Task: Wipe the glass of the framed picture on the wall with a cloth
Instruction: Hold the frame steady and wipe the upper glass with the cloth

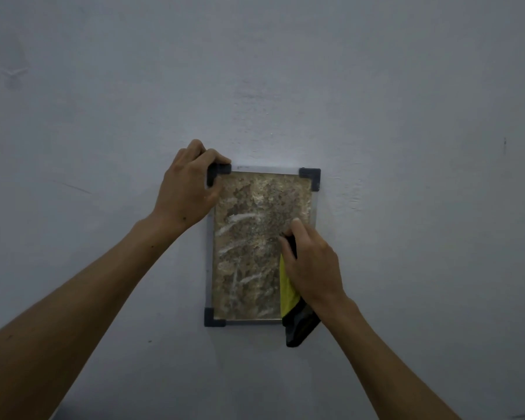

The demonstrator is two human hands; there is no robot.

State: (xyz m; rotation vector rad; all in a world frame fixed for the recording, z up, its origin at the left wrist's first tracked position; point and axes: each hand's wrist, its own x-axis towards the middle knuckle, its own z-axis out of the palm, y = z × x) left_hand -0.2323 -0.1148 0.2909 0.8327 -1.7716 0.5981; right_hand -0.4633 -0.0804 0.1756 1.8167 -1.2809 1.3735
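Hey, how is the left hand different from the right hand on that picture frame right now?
The left hand grips the frame's top-left corner, curled round the dark corner piece; the right hand lies on the glass at its right side. The left hand holds no cloth; the right hand presses a yellow and black cloth against the glass. The left hand sits higher than the right hand. Both touch the framed picture.

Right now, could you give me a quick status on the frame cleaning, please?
Left hand grips frame's top-left corner. Right hand presses cloth on glass. White streaks on glass. Nothing in the way.
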